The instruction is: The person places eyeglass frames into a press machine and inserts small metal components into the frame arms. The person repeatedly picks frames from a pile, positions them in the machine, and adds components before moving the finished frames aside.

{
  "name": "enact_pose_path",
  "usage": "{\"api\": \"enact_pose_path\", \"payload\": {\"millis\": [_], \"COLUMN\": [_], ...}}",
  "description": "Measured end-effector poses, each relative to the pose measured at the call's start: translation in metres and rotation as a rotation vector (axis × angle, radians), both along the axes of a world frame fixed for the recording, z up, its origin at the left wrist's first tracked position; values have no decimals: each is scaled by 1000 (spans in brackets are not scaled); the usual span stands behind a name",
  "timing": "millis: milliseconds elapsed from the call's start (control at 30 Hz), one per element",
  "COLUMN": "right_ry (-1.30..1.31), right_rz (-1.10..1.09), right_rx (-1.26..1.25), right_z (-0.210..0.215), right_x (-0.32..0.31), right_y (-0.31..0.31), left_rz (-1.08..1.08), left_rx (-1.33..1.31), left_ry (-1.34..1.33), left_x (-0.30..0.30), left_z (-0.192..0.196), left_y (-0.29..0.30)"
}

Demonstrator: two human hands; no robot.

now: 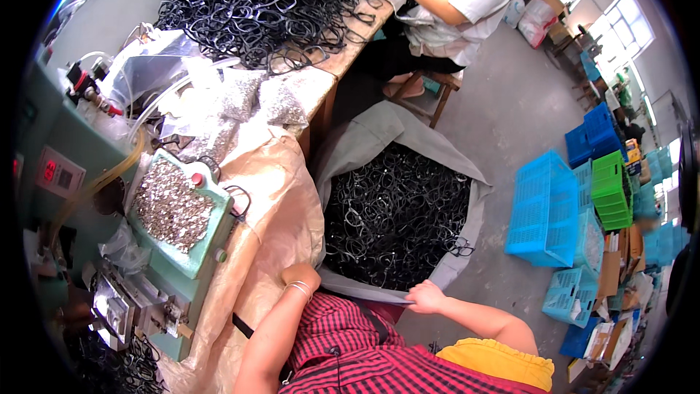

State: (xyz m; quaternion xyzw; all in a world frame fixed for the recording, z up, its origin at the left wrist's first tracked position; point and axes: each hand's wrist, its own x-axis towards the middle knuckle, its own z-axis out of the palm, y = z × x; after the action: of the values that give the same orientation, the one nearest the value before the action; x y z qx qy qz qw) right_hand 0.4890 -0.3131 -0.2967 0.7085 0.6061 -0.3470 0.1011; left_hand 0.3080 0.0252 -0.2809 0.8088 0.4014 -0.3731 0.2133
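Checked garment (pixel 343 343): red and black, one, nearest, across the lower edge; yellow sleeve (pixel 499 362) at its right;
Grey sack (pixel 446 147): one, wide open on the floor just ahead of the garment, right of the bench (pixel 339 64); filled with black eyeglass frames (pixel 394 211), too many to count;
Right hand (pixel 426 297): closed on the sack's near rim, edge pinched tight;
Left hand (pixel 301 276): curled at the near left rim, beside the brown sheet (pixel 284 197); cannot tell whether gripping;
Sack load: probably heavy when full, with soft, floppy walls; frames likely light singly, stiff, slippery, easily tangled or bent; best taken by bunched rim at both sides;
Bench top: one loose heap (pixel 255 7) of more black frames, at least two clear filled bags (pixel 238 95), one green tray (pixel 186 261) of silvery bits (pixel 175 208);
Beyond: one co-worker (pixel 467 0), arm toward the heap, at one wooden stool (pixel 442 91); one green crate (pixel 611 190) and several blue crates (pixel 543 211) at right
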Motion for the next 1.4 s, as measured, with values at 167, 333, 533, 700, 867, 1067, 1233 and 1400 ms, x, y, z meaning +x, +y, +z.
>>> {"api": "enact_pose_path", "payload": {"millis": [167,333,533,700,867,1067,1233,1400], "right_ry": [35,-76,6,265,365,512,899,554], "right_rz": [-365,-316,-255,-670,-360,-456,-260,178], "right_rx": [-169,-245,-295,-197,-75,-328,-377,-798], "right_z": [51,95,44,57,-26,8,-90,-3], "right_x": [-43,-114,-131,-137,-158,-156,-114,-47], "right_y": [-7,20,2,19,-2,10,-14,94], "left_rz": [78,77,84,112,-50,-91,46,47], "left_rx": [3,11,-13,-39,-34,-20,6,9], "left_ry": [-22,-106,-207,-236,-209,-62,29,-111], "left_x": [-17,-41,-61,-63,-73,-75,-52,-30], "left_z": [-5,-1,-7,-25,-20,-13,-37,-28], "left_y": [2,9,19,24,16,21,24,23]}}
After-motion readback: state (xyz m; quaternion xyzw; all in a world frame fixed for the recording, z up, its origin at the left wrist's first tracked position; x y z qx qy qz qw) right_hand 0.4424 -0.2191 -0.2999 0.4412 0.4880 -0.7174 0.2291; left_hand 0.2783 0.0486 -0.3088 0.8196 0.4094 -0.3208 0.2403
